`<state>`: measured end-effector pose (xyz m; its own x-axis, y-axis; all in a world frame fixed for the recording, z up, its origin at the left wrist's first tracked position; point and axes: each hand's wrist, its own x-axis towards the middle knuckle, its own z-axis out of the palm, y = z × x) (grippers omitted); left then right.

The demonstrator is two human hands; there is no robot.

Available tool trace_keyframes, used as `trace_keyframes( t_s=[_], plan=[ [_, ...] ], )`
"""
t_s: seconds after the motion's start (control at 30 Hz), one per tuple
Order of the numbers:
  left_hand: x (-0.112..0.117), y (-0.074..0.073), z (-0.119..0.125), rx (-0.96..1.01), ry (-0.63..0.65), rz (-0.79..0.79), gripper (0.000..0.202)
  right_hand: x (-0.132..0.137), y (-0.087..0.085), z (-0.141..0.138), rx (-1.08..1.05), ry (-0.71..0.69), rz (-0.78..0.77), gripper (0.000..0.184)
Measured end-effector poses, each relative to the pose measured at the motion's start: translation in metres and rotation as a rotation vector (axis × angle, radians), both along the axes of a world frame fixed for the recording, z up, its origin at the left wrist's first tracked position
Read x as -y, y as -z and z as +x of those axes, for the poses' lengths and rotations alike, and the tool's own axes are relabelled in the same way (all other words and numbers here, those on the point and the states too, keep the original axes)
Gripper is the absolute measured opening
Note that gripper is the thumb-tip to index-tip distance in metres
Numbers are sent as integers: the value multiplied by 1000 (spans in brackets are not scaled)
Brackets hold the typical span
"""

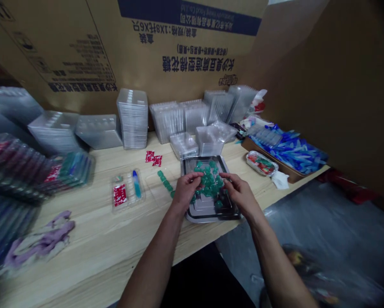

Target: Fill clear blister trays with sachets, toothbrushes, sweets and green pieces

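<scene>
My left hand (187,188) is over the left side of a dark tray (198,214), thumb and fingertips pinched together at a pile of small green pieces (211,183). On the pile's other side, my right hand (240,192) has its thumb and forefinger closed near the pieces. Whatever lies between the fingertips of either hand is too small to make out. Left of the tray, a row of green pieces (165,181) lies on a clear plastic sheet. Farther left, a clear blister tray (128,188) holds a red packet (119,194) and a blue tube-like item (136,184).
Stacked clear plastic trays (132,119) line the back against a cardboard box (140,51). Two red packets (154,158) lie before them. Filled packs (15,167) and a purple-white cloth (41,244) are left; a carton of blue items (288,149) and a foil-like container (261,164) are right.
</scene>
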<state>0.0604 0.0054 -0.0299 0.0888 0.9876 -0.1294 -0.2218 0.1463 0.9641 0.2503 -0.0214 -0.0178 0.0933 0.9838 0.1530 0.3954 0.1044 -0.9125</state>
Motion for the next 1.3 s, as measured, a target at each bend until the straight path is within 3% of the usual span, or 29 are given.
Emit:
trace_keyframes(
  t_s=[0.13, 0.3, 0.43, 0.67, 0.8, 1.03, 1.3],
  plan=[
    [1, 3, 7, -58, -56, 55, 22, 6, 1, -28, 239, -54, 127, 27],
    [3, 3, 7, -7, 10, 71, 23, 5, 3, -50, 291, -9, 120, 12],
    [2, 6, 4, -22, 89, 90, 33, -1, 3, -46, 305, 31, 98, 11],
    [-1, 11, 5, -72, -13, 171, 33, 4, 2, -48, 316, 38, 124, 21],
    [1, 10, 6, -84, 14, 162, 26, 4, 3, -50, 373, 22, 143, 16],
    [6, 1, 6, -300, 50, 266, 31, -3, 8, -40, 505, 76, 89, 13],
    [4, 1, 7, 31, 72, 112, 18, -3, 1, -34, 357, -41, 104, 23]
  ],
)
